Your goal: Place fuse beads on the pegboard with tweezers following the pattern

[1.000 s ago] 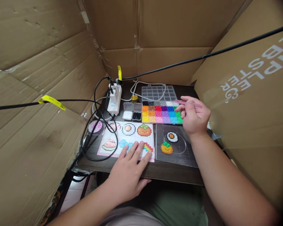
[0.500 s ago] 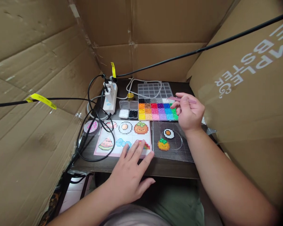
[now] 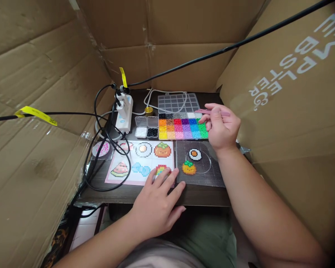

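Pink tweezers are held in my right hand, their tips over the back right of the sorted bead box. Whether a bead sits between the tips is too small to tell. My left hand lies open with spread fingers, its fingertips on the lower right of the pattern sheet. On the clear pegboard at the right are a fried egg bead figure and an orange persimmon-like bead figure with green leaves.
Two small lidded boxes hold white beads and black beads. A power strip with tangled black cables stands at left, near a round dish of pink beads. Cardboard walls surround the table.
The view has shifted slightly, so the table appears further left. My left hand has slid a little right on the sheet, uncovering more of the lower-right picture. The tweezers stay in my right hand.
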Tool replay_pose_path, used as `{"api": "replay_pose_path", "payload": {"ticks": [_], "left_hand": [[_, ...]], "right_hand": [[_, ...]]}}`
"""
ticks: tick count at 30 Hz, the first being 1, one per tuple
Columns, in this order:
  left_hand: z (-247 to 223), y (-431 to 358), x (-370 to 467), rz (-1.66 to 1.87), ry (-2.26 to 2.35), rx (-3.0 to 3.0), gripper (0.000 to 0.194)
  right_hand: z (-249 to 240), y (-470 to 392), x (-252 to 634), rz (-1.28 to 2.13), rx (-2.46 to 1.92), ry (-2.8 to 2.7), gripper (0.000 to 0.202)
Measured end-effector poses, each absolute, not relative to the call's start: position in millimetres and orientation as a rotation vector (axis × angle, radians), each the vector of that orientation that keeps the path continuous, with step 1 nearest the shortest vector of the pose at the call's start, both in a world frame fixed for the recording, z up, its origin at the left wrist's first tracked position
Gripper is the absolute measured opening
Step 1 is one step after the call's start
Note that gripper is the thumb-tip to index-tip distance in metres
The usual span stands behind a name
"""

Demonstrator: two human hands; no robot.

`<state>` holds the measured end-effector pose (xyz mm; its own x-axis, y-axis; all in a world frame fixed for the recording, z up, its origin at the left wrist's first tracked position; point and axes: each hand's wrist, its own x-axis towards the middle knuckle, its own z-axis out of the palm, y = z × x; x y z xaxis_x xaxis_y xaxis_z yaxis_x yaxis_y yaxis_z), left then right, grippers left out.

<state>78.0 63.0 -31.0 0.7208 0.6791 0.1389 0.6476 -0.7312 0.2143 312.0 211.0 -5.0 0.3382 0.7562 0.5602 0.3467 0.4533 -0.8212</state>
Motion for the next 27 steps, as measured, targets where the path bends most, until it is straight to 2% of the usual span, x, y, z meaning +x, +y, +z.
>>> {"api": "replay_pose_path", "payload": {"ticks": [27], "left_hand": [[-35.9,60.4,78.2,0.332,1.067,2.798,0.055]], "right_hand": [[-3.1,213.2,316.7,0.375,-1.008,-1.172,0.036]]}}
